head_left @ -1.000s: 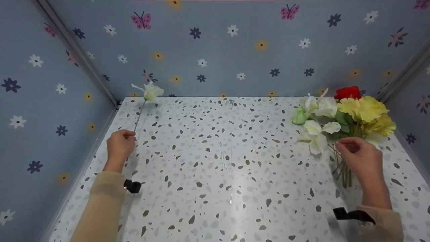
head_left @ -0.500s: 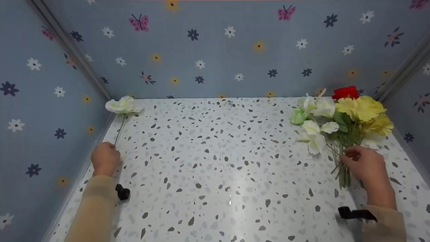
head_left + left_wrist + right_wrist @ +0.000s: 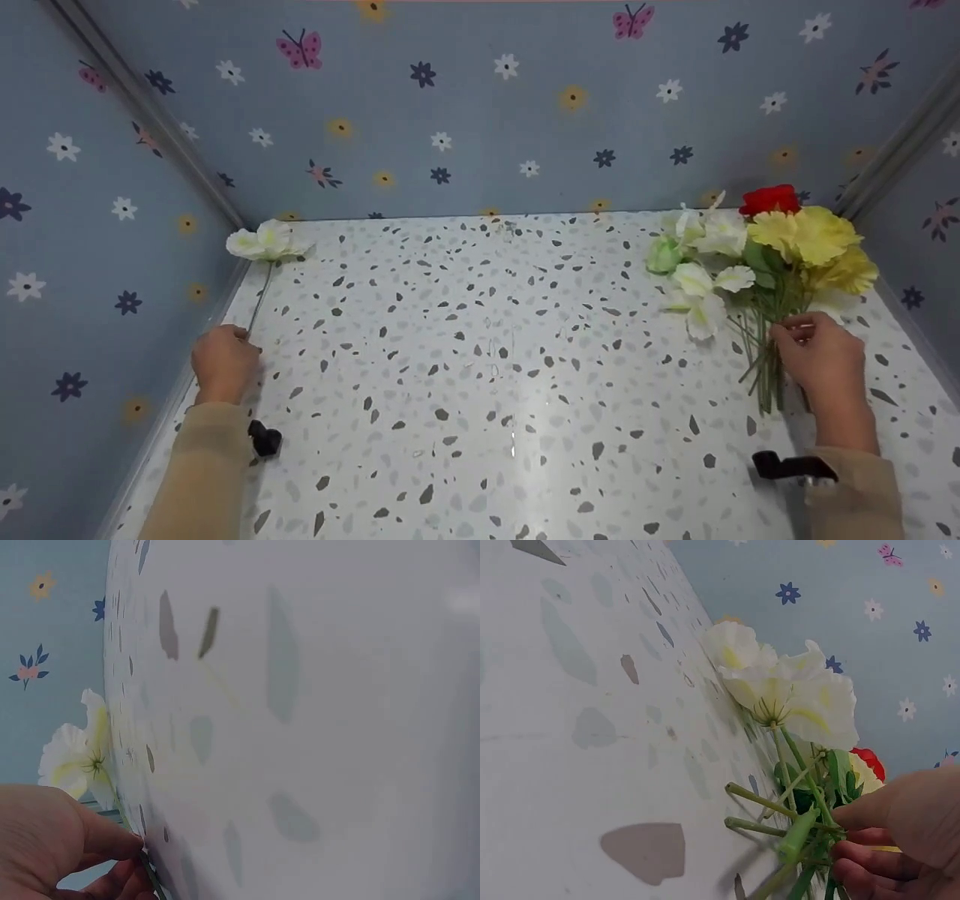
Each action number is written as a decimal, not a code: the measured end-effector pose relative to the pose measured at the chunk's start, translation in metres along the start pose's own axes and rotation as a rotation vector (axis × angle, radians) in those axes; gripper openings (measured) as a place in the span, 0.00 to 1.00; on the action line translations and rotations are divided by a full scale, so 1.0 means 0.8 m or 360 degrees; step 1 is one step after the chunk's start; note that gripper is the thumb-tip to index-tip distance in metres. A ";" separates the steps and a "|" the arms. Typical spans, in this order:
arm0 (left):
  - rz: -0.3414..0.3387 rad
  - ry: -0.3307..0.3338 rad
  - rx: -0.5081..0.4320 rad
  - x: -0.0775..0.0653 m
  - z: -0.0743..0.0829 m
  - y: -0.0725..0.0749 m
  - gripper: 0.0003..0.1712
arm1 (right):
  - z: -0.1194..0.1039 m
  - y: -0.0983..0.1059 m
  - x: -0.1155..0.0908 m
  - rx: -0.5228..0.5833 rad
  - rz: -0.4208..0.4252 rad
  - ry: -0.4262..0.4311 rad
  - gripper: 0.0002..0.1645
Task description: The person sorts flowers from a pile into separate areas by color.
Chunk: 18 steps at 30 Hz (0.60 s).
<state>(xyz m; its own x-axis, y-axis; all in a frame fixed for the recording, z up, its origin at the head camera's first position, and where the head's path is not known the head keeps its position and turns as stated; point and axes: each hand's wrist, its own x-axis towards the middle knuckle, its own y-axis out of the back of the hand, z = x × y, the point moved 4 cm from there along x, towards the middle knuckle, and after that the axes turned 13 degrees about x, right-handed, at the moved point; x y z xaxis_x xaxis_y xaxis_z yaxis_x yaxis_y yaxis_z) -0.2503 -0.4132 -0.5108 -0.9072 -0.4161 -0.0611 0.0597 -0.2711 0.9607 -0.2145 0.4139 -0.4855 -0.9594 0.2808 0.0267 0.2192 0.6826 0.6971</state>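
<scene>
At the far left of the table a white artificial flower lies on its thin stem, with its head near the back wall. My left hand pinches that stem low down; in the left wrist view the thumb presses on it. At the right lies a loose bunch of artificial flowers, with a red bloom, yellow blooms, white blooms and a pale green bud. My right hand pinches among its green stems, thumb and fingertips closed in around them.
The white speckled table is bounded by a blue patterned back wall and side walls. A black wrist mount sits at the left sleeve, another black mount at the right.
My left hand has moved left and toward me, and the white flower has come down onto the table at the left. My right hand has shifted slightly right, onto the stems.
</scene>
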 end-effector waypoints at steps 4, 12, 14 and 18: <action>0.0018 0.0011 -0.0007 -0.002 0.000 0.000 0.22 | 0.003 0.000 0.007 -0.0018 0.0081 -0.0032 0.33; 0.0102 -0.0024 -0.0018 -0.007 0.001 0.001 0.19 | 0.003 -0.004 0.022 -0.0036 0.0173 -0.0047 0.33; 0.0126 -0.0041 -0.0004 -0.008 0.001 0.001 0.18 | 0.003 -0.005 0.024 -0.0039 0.0182 -0.0048 0.31; 0.0135 -0.0046 0.0000 -0.009 0.003 0.002 0.18 | 0.004 -0.006 0.026 -0.0029 0.0164 -0.0061 0.28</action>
<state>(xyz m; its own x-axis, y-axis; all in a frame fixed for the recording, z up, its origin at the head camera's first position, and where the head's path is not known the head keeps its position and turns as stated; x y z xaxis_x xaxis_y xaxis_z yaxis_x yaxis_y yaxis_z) -0.2447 -0.4084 -0.5082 -0.9105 -0.4125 0.0281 0.1366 -0.2359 0.9621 -0.2352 0.4187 -0.4903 -0.9244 0.3745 0.0718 0.3126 0.6364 0.7051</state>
